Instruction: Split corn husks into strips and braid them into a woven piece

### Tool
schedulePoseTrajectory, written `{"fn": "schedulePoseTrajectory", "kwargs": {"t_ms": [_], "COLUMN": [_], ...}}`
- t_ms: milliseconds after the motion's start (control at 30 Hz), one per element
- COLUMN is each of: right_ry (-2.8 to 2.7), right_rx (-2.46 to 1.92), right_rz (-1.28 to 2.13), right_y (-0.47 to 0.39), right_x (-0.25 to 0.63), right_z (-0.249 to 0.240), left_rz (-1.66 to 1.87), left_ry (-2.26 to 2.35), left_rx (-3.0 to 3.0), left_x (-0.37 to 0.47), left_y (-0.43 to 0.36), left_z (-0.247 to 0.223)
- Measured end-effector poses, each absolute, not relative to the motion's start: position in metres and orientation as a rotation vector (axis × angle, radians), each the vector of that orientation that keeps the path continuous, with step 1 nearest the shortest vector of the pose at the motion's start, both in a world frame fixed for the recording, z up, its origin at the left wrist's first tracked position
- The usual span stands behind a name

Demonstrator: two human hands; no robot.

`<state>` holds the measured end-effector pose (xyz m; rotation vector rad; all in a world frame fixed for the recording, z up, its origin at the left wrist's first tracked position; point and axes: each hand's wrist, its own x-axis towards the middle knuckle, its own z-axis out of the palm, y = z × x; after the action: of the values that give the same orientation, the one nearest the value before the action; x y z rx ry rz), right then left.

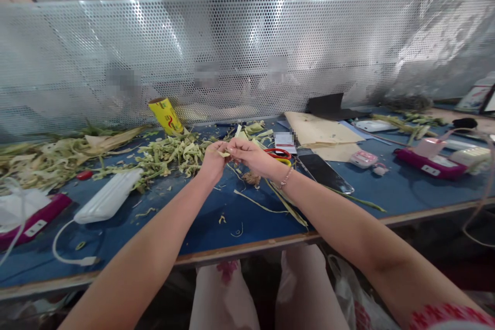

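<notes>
My left hand and my right hand meet above the middle of the blue table, fingertips pinched together. Between them is a pale green strip of husk or leaf, mostly covered by my fingers. Just left of my hands lies a heap of curled pale green pieces. More pale strips lie behind my right hand. Red and yellow loop handles, apparently scissors, show beside my right wrist. Under that wrist is a small brown clump, with long thin strips running toward the front edge.
A perforated metal screen closes off the table's back. Leftward are a yellow tube, dried husks and a white power bank with its cable. Rightward are a phone, brown paper, a pink case and a magenta socket box.
</notes>
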<state>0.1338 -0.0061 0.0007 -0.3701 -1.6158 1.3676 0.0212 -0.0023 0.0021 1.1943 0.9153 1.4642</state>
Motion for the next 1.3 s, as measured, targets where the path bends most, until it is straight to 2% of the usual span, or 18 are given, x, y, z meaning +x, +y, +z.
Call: {"fn": "schedulePoseTrajectory", "kwargs": {"t_ms": [167,267,333,433,500,600,700,1033,1167,1300], "right_ry": [-1.56,-1.601,-1.647,-1.845,-2.041,-2.273,-2.337,-2.16,-1.96,-2.003], "right_rx": [-0.327,-0.432,-0.7,-1.196,-1.566,-1.907,-1.964,-1.923,-1.822,-1.668], "right_rz": [1.459,1.379,1.134,0.35,0.071,0.094,0.163,0.106,0.065,0.033], "right_y": [-0.011,-0.003,0.007,0.02,0.025,0.028,0.029,0.025,0.024,0.02], "right_x": [0.137,0.141,0.147,0.162,0.173,0.184,0.187,0.181,0.178,0.172], "right_z": [0.007,0.006,0.004,0.0,-0.003,-0.008,-0.01,-0.001,0.004,0.005], "left_rz": [1.456,1.46,1.476,1.544,1.631,1.684,1.669,1.647,1.684,1.722], "left_ry": [0.886,0.915,0.997,1.1,1.113,1.118,1.124,1.121,1.095,1.12], "left_rx": [1.227,1.25,1.27,1.119,1.019,0.969,0.964,0.916,0.972,1.014], "left_x": [0.021,0.015,0.008,-0.001,-0.005,-0.007,-0.007,-0.008,-0.01,-0.013], "left_y": [0.001,0.011,0.018,0.026,0.027,0.026,0.023,0.025,0.027,0.03], "left_z": [-0.001,-0.007,-0.01,-0.009,-0.006,-0.003,-0.003,-0.002,-0.003,-0.005]}}
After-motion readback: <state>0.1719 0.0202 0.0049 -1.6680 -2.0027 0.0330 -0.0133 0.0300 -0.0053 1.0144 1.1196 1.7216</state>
